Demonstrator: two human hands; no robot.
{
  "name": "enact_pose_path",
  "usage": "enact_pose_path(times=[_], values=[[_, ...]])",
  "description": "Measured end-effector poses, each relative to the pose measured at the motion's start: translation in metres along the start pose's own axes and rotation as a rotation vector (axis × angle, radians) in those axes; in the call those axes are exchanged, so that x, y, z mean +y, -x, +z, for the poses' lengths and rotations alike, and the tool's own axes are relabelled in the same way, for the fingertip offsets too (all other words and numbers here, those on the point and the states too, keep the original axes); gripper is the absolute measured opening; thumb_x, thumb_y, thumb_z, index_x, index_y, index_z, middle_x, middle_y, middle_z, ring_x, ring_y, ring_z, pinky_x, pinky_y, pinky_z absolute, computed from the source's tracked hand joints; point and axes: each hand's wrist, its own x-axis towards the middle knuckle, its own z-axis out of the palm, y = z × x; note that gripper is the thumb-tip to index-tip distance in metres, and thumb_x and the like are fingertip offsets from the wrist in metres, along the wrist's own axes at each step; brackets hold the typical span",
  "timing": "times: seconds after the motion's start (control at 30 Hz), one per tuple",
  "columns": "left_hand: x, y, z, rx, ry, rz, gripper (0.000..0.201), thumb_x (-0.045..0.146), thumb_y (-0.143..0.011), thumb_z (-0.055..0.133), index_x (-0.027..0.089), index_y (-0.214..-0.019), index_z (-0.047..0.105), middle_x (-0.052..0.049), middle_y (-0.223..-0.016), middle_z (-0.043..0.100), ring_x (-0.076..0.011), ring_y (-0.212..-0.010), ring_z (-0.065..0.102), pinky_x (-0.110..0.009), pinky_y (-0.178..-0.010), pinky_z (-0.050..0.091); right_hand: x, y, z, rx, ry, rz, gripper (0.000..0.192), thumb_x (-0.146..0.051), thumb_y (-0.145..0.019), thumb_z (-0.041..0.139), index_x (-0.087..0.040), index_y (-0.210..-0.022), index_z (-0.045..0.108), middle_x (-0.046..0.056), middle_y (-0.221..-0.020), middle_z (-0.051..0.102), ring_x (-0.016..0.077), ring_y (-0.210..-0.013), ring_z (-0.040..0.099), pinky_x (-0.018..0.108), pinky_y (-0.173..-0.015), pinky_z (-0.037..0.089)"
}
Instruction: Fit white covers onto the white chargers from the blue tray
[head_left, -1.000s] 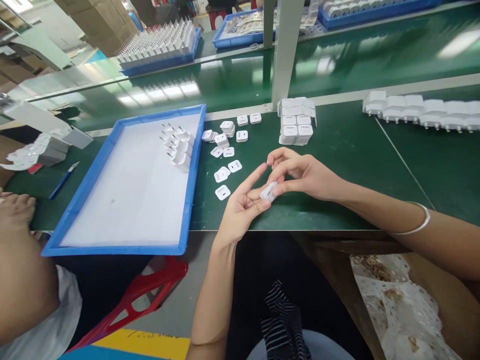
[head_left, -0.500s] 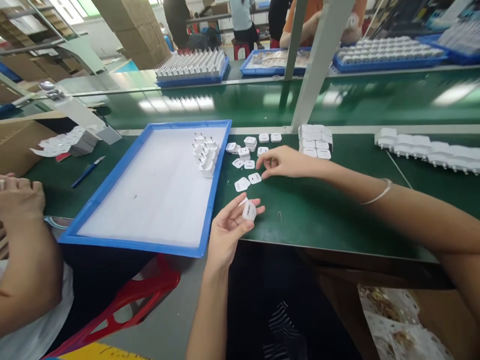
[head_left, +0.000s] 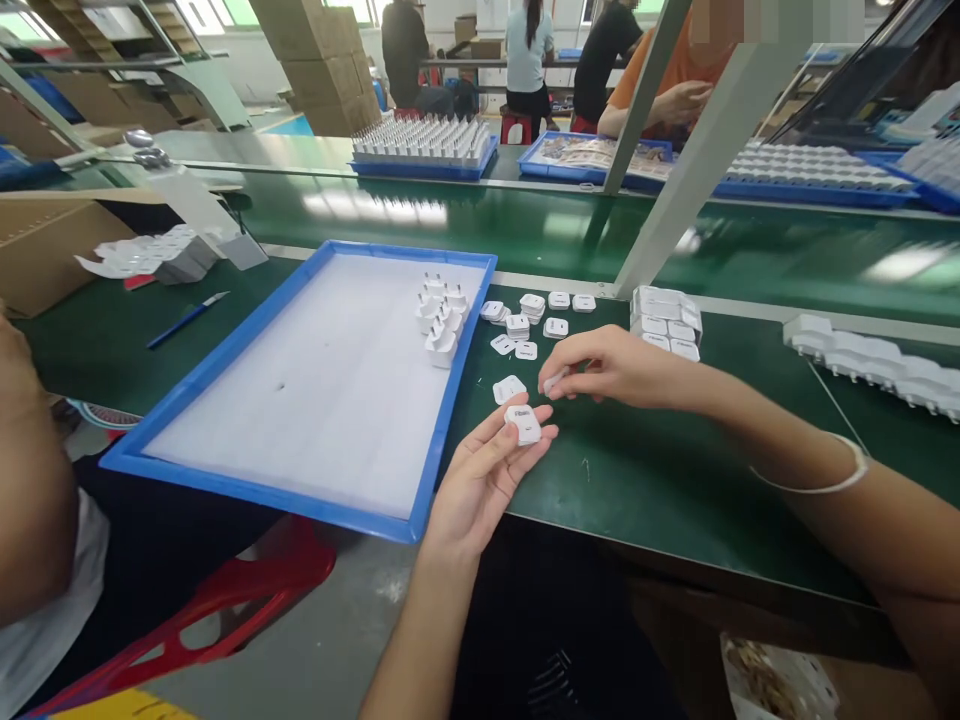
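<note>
My left hand (head_left: 487, 465) is closed on a white rounded-square cover plate (head_left: 523, 424) with a small slot and dark print, its face turned up. Just right of it, my right hand (head_left: 600, 368) pinches another white cover plate (head_left: 553, 381), mostly hidden by the fingers. A loose plate (head_left: 509, 389) lies on the green table behind my left fingertips. Several more plates, some in small stacks (head_left: 517, 326), spread out beyond my hands. To their left, white plug housings (head_left: 442, 345) with metal pins stand inside the blue-rimmed tray (head_left: 442, 440).
White blocks (head_left: 666, 315) stand right of the plates. Farther right is a row of white plug housings (head_left: 877, 355). A blue pen-like tool (head_left: 187, 320) lies left of the tray. A slanted post (head_left: 675, 170) rises at the table's back edge. A co-worker's arm (head_left: 30, 470) is at left.
My right hand has picked up a plate from the table and drawn it nearer to my left hand. The plate in my left hand now faces upward. The whole view has shifted.
</note>
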Motion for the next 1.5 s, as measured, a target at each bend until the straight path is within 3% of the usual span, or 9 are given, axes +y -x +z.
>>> enact_pose_path(times=[0.17,0.3,0.4,0.6,0.77,0.9,1.13,1.33,1.5], values=[[-0.005,-0.005,0.005,-0.138,0.036,-0.165,0.02,0.022,-0.09,0.071,0.014,-0.108,0.076,-0.008,-0.108,0.079,-0.0185,-0.099,0.077,-0.022,-0.091,0.061,-0.025,0.025,-0.012,-0.076,-0.097,-0.187,0.034,-0.023,-0.094,0.061,-0.026,-0.125,0.074,0.002,-0.087,0.063,0.0106,-0.069,0.058,0.024,-0.061,0.045],[-0.005,-0.008,0.006,-0.282,0.013,-0.249,0.024,0.026,-0.091,0.07,0.012,-0.109,0.076,-0.01,-0.108,0.079,-0.0204,-0.099,0.077,-0.023,-0.09,0.061,-0.026,0.024,-0.009,-0.168,-0.154,-0.077,0.033,-0.019,-0.089,0.065,-0.024,-0.121,0.073,0.003,-0.098,0.063,0.0086,-0.064,0.058,0.024,-0.055,0.046],[-0.004,-0.007,0.005,-0.358,0.001,-0.324,0.027,0.028,-0.089,0.073,0.013,-0.111,0.076,-0.012,-0.11,0.079,-0.021,-0.099,0.077,-0.022,-0.088,0.061,-0.025,0.021,-0.008,-0.236,-0.288,0.009,0.03,-0.021,-0.086,0.07,-0.02,-0.115,0.066,-0.001,-0.088,0.063,0.0061,-0.055,0.052,0.022,-0.05,0.042],[-0.009,-0.002,0.001,-0.433,-0.054,-0.433,0.032,0.032,-0.087,0.075,0.009,-0.109,0.076,-0.016,-0.112,0.078,-0.0223,-0.096,0.078,-0.021,-0.081,0.061,-0.029,0.019,0.004,-0.352,-0.268,-0.049,0.035,-0.029,-0.076,0.083,-0.019,-0.101,0.061,-0.006,-0.074,0.051,0.0052,-0.055,0.037,0.02,-0.046,0.032],[-0.007,0.017,-0.004,-0.301,-0.062,-0.338,0.032,0.024,-0.081,0.081,0.015,-0.112,0.076,-0.01,-0.098,0.079,-0.0216,-0.088,0.078,-0.027,-0.076,0.065,-0.024,0.015,0.019,-0.344,-0.26,-0.047,0.044,-0.037,-0.074,0.085,-0.02,-0.108,0.063,-0.003,-0.084,0.053,0.0073,-0.062,0.043,0.021,-0.051,0.036],[-0.007,0.039,-0.008,-0.093,-0.055,-0.213,0.036,0.018,-0.086,0.075,0.023,-0.122,0.071,-0.008,-0.111,0.078,-0.0198,-0.096,0.077,-0.024,-0.076,0.066,-0.011,0.0,0.028,-0.164,-0.35,-0.028,0.034,-0.04,-0.083,0.076,-0.017,-0.107,0.067,-0.002,-0.083,0.053,0.0095,-0.068,0.048,0.023,-0.059,0.04],[-0.013,0.056,-0.019,0.167,-0.056,-0.032,0.033,0.02,-0.083,0.079,0.021,-0.115,0.074,-0.007,-0.117,0.077,-0.0196,-0.105,0.076,-0.019,-0.084,0.063,-0.003,-0.02,0.051,-0.043,-0.109,0.083,0.027,-0.035,-0.084,0.072,-0.017,-0.104,0.068,-0.003,-0.075,0.053,0.0114,-0.065,0.046,0.027,-0.062,0.035],[-0.018,0.055,-0.018,0.114,-0.143,0.035,0.032,0.031,-0.09,0.072,0.023,-0.121,0.069,-0.01,-0.117,0.076,-0.0219,-0.092,0.078,-0.028,-0.074,0.066,0.003,-0.03,0.056,-0.132,0.053,0.18,0.023,-0.025,-0.074,0.077,-0.019,-0.092,0.063,-0.004,-0.075,0.05,0.0111,-0.064,0.046,0.026,-0.061,0.033],[-0.018,0.047,-0.013,0.131,-0.135,0.135,0.024,0.027,-0.09,0.072,0.022,-0.114,0.073,-0.007,-0.118,0.077,-0.0196,-0.1,0.077,-0.024,-0.086,0.063,0.006,-0.025,0.047,-0.114,-0.029,0.167,0.021,-0.024,-0.071,0.079,-0.018,-0.077,0.06,-0.005,-0.069,0.053,0.0102,-0.062,0.047,0.026,-0.061,0.034]])
